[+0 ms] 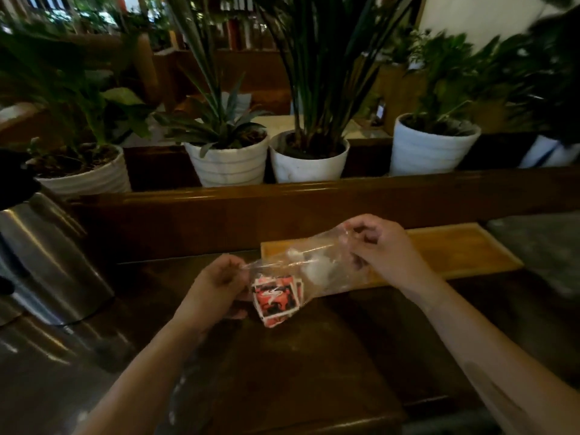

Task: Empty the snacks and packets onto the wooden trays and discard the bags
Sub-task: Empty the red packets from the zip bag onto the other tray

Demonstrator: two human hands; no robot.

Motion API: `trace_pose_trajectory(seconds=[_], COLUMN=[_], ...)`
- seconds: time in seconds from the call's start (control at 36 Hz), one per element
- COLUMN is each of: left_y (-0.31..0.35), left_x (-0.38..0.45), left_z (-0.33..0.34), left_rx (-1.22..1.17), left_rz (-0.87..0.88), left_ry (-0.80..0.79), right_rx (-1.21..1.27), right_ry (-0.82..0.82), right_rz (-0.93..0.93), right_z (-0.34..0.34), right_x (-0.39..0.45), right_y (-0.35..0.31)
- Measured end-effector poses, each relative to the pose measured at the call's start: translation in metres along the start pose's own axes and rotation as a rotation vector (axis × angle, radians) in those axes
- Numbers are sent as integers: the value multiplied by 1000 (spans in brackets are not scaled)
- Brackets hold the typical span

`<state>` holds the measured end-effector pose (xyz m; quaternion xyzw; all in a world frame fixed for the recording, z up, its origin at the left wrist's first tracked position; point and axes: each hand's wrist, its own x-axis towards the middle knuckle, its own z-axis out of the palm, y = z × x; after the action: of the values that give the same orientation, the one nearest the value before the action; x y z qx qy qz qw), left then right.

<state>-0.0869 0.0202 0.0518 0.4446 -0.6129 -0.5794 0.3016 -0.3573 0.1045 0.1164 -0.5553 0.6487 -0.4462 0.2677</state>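
Far left a steel urn or kettle [47, 259] sits on the dark wooden bench [314, 356], nothing to do with the task as far as shown; left hand [216, 287] clenched on the lower end of a clear plastic bag [317, 262], pinching the film near the red packets; bag is held in the air just above the bench, stretched between both hands, slanting up to the right; inside it, a bunch of red, white and black packets [276, 299] bunched at the low left end, plus some white lumps [310, 268] mid-bag, too blurred to say what; printing on the packets shows a dark figure-like mark but no word or brand is readable, no other legible writing anywhere; right hand [379, 249] pinching the upper right end of the bag with fingers curled, over the near left part of a long wooden tray [455, 246]; tray looks bare where visible, only one tray in view; row of white plant pots [309, 158] behind the ledge; judgement: early stage, contents not yet tipped out, mouth looks like it is being worked open, emptying and discarding the bag all left to do
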Motion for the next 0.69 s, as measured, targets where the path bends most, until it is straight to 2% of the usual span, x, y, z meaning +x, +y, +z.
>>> trace_pose_trajectory(seconds=[0.08,0.19,0.36,0.44,0.58,0.69], left_y=[0,4,22,32,42,50], left_x=[9,18,27,32,44,55], left_z=[25,53,82,94,117,138], left_rx=[59,28,-397,-492,-492,-349], left_rz=[70,61,-230,-278,-257,-173], left_ry=[49,38,-104,-161,-181,-110], right_rx=[-97,-168,-101,-67,15,15], right_ry=[60,127,198,220,222,206], right_rz=[-12,-8,38,62,81,88], right_z=[-19,-45,-84,-101,-128,-148], right_x=[-11,-22,-29,-27,-19,-6], right_y=[8,19,30,38,56,73])
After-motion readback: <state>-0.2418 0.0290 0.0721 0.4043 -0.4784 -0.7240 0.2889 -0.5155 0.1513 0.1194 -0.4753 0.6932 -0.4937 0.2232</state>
